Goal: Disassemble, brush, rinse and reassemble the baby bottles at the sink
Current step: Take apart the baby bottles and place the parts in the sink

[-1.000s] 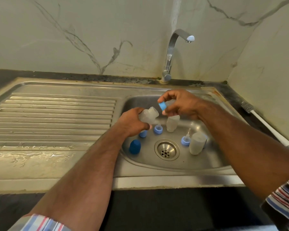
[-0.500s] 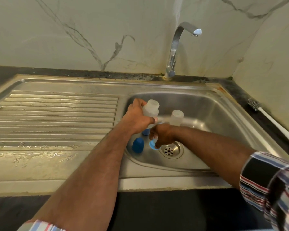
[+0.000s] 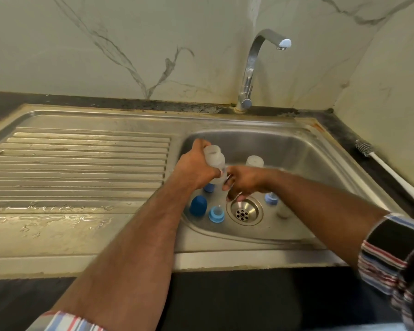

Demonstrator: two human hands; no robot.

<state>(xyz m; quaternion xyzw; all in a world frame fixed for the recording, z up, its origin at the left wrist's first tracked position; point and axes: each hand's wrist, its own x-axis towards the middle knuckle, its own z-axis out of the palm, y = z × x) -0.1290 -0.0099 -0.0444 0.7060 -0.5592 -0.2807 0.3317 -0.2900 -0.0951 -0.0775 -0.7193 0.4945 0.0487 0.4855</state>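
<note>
Blue plastic caps and collars [image 3: 216, 213] lie loose in the steel sink [image 3: 320, 168], so disassembly looks nearly done; left hand [image 3: 196, 172] grips a frosted bottle [image 3: 215, 161], right hand's [image 3: 244, 183] grip unclear, brushing still ahead.

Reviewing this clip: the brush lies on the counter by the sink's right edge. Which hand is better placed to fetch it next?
Probably the right hand. It hangs low in the basin with no firm grip on anything that I can see, and the brush lies on its side of the sink. The left hand holds a bottle.
</note>
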